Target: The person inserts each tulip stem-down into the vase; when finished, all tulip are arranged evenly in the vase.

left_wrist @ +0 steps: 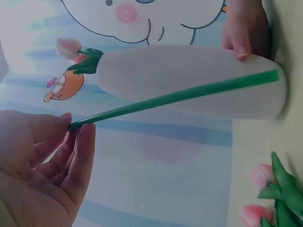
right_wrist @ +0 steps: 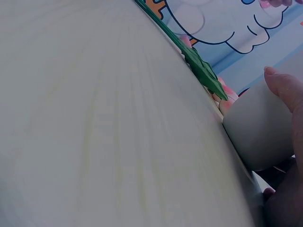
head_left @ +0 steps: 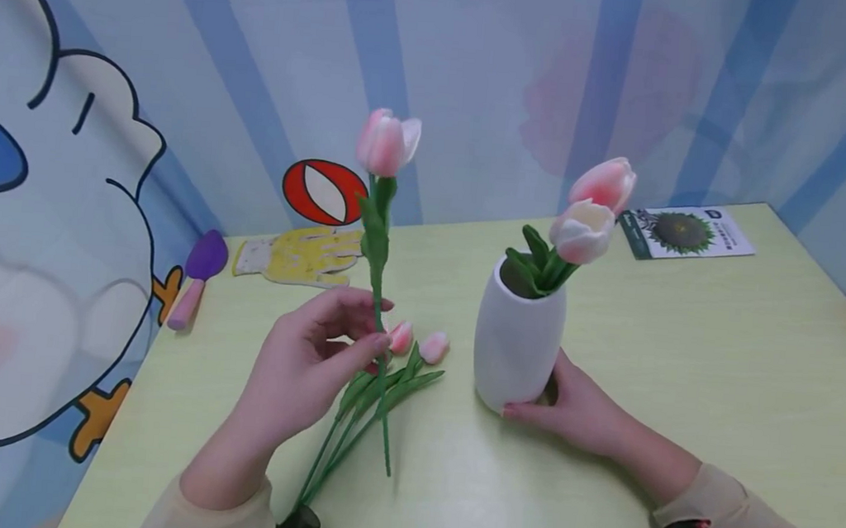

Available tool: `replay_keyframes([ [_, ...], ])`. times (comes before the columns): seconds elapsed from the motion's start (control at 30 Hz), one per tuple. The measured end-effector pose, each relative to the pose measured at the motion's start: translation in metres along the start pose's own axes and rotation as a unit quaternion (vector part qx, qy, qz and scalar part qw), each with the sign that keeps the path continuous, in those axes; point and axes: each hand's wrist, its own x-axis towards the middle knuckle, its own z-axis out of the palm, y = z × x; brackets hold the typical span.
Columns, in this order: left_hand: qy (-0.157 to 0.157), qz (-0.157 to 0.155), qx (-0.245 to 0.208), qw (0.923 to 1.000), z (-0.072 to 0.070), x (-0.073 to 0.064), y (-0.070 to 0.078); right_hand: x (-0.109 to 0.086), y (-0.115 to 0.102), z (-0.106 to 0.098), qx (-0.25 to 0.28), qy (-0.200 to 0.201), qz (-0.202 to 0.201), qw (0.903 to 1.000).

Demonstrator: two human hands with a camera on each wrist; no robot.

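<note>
My left hand (head_left: 303, 366) pinches the green stem of a pink-and-white tulip (head_left: 383, 149) between thumb and fingers, holding it upright left of the vase, bloom at the top. In the left wrist view the bare lower stem (left_wrist: 175, 97) crosses in front of the vase. My right hand (head_left: 590, 414) grips the white vase (head_left: 517, 346) low down, its thumb (right_wrist: 284, 90) along the side near the base. Two pink tulips (head_left: 586, 227) with green leaves stand in the vase, leaning right. Beneath my left hand, more tulips (head_left: 402, 387) lie on the table, their blooms pointing away.
A yellow-and-white glove (head_left: 304, 256) lies at the back of the pale table (head_left: 684, 359), with a purple trowel (head_left: 201, 280) at the left edge. A sunflower-pictured packet (head_left: 686, 233) rests at the back right. Behind the table hangs a cartoon-printed blue curtain (head_left: 482, 78).
</note>
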Motion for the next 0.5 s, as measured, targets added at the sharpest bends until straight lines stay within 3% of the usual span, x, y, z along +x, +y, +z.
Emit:
replay_keyframes([
  [0.13,0.029,0.042,-0.037,0.9980,0.005,0.007,0.010,0.000,0.001,-0.001,-0.003,0.000,-0.001,1.0000],
  [0.37,0.042,0.090,-0.083,0.9916,0.014,0.017,0.032,0.000,0.001,-0.002,-0.007,0.005,-0.001,1.0000],
  [0.5,0.065,0.134,-0.083,0.9853,0.018,0.023,0.047,-0.002,0.000,-0.001,-0.008,0.006,-0.002,1.0000],
])
